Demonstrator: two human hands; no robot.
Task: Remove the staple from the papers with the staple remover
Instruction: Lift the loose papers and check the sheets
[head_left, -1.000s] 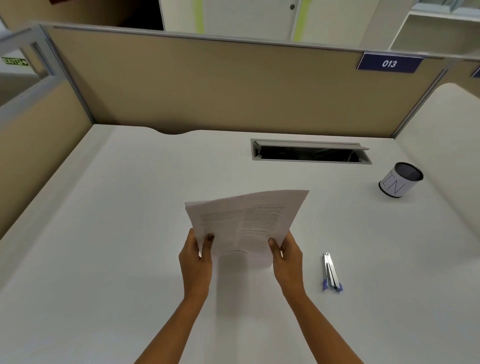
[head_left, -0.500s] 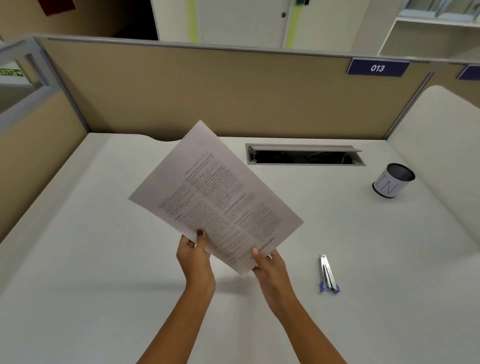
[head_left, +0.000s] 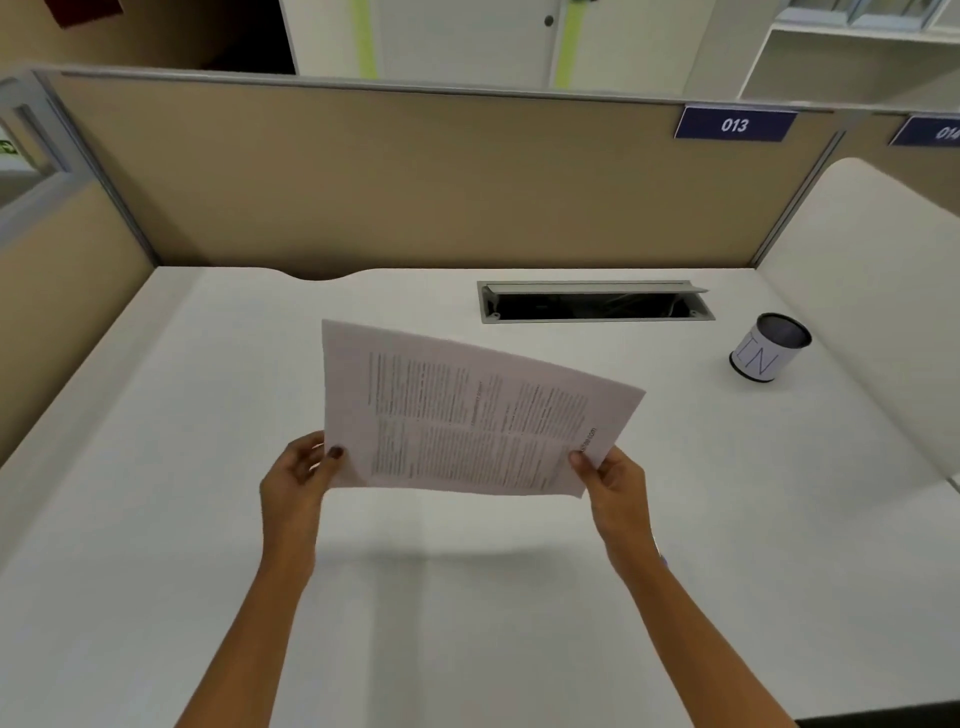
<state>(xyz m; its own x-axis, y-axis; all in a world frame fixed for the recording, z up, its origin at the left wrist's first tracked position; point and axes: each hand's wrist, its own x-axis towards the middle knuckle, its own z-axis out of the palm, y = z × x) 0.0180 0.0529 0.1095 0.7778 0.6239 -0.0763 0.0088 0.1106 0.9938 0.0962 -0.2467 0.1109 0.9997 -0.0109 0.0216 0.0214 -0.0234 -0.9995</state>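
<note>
I hold a stapled set of printed papers in the air above the white desk, with the text lines running sideways. My left hand pinches the lower left corner, thumb on top. At the lower right corner, my right hand pinches the edge. I cannot make out the staple. The staple remover lies behind my right wrist; only a purple sliver of it shows.
A small cylindrical cup marked "IN" stands at the back right. An open cable slot is set in the desk near the tan partition. A white side panel borders the desk on the right.
The papers have turned from tilted to lying wide and sideways. My hands have spread apart to opposite lower corners, and my right wrist now covers the staple remover.
</note>
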